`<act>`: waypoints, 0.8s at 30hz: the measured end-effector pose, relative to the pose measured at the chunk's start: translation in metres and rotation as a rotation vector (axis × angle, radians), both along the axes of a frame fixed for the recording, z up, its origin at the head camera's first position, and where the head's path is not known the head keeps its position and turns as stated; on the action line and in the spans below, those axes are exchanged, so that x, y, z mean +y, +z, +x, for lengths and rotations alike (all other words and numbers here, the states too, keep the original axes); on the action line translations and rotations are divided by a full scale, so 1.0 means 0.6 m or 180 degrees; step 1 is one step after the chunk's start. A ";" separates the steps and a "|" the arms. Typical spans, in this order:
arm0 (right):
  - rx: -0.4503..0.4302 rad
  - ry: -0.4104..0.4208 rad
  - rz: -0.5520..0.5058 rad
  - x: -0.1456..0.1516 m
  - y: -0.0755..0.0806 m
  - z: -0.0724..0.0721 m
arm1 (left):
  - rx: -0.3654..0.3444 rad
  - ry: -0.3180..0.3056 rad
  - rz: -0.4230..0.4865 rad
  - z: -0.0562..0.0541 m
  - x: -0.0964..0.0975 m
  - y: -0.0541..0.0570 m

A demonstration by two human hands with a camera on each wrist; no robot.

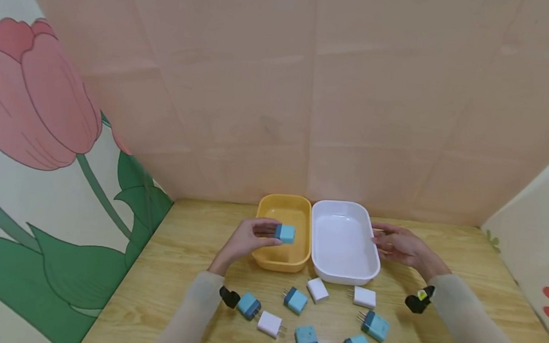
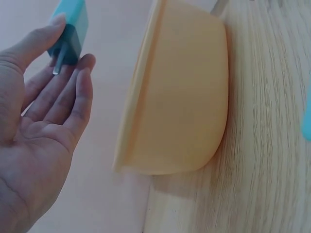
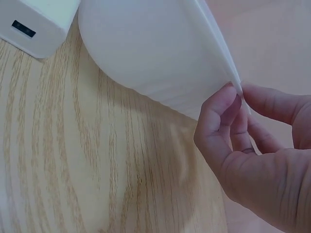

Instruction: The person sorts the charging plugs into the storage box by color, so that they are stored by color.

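My left hand (image 1: 248,238) pinches a blue charger plug (image 1: 286,233) between thumb and fingers, above the yellow tray (image 1: 280,267). In the left wrist view the metal prongs of this plug (image 2: 70,30) point back toward the palm, and the tray's side wall (image 2: 182,92) stands beside the hand. At the right side of the white tray (image 1: 346,248), my right hand (image 1: 399,246) grips the rim. The right wrist view has the thumb and curled fingers of that hand (image 3: 231,138) on either side of the rim's edge. Nothing lies inside the white tray.
Both trays stand side by side near the pink back wall (image 1: 250,109). In front of them, several blue charger plugs (image 1: 308,338) and three white ones (image 1: 269,323) lie scattered on the wooden table (image 1: 158,270). One white plug (image 1: 364,297) is close to the white tray's front.
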State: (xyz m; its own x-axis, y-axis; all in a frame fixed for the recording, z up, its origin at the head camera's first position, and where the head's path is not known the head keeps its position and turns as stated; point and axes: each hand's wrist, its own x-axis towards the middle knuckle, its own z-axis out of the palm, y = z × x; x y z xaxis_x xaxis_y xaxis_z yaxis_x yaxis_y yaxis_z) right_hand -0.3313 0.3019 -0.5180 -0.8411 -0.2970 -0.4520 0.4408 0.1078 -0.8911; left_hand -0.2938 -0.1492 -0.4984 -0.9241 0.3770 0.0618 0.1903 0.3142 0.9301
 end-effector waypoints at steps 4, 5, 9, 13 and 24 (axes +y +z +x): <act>-0.0001 -0.0004 -0.0030 0.000 -0.003 -0.001 | 0.0025 -0.0053 0.0033 -0.007 0.010 -0.001; -0.0002 -0.0004 -0.0031 0.001 -0.003 -0.001 | 0.0022 -0.0054 0.0030 -0.008 0.013 -0.001; -0.0003 0.0012 -0.0040 0.003 -0.003 -0.001 | 0.0017 -0.0035 -0.0005 -0.014 0.023 0.000; -0.0005 0.0017 -0.0056 0.004 -0.003 -0.002 | 0.0027 -0.0028 0.0002 -0.019 0.031 0.003; 0.0013 0.0006 -0.0024 0.002 -0.005 -0.004 | 0.0019 -0.0083 0.0069 -0.031 0.040 -0.002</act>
